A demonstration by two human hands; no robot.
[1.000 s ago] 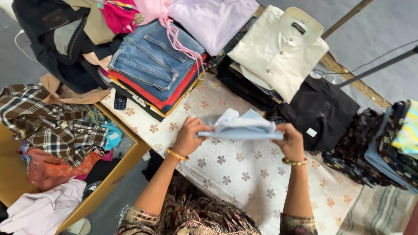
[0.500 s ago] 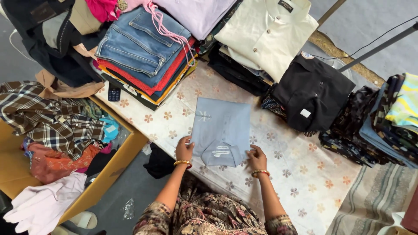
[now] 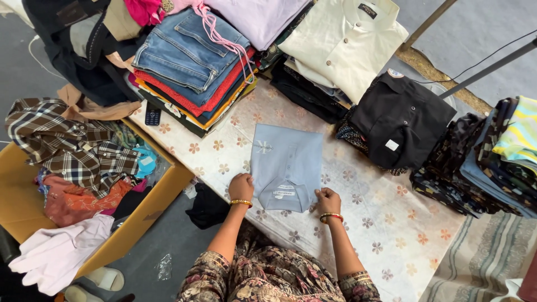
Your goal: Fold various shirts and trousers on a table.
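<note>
Both hands lie flat on the near corners of a folded light blue shirt. The left hand rests with its fingers spread loosely over the shirt's near left edge; the right hand presses its fingertips on the near right corner. Neither pinches the cloth, they only press it down. Each wrist wears a gold and red bangle.

The shirt lies smooth on a white table cover printed with small orange and grey flowers, collar end toward the person. A small white rectangular label sits just inside the collar, and a pale embroidered mark shows on the far left part of the chest.

Beyond the shirt, to the left, stands a stack of jeans over red, yellow and dark folded layers, with a small black phone beside its near edge. Farther right lies a cream collared shirt with a dark label at the neck, then a black shirt with a small white square tag near its hem. Patterned dark clothes pile at the right edge. Left of the table, a cardboard box holds plaid and orange garments.
</note>
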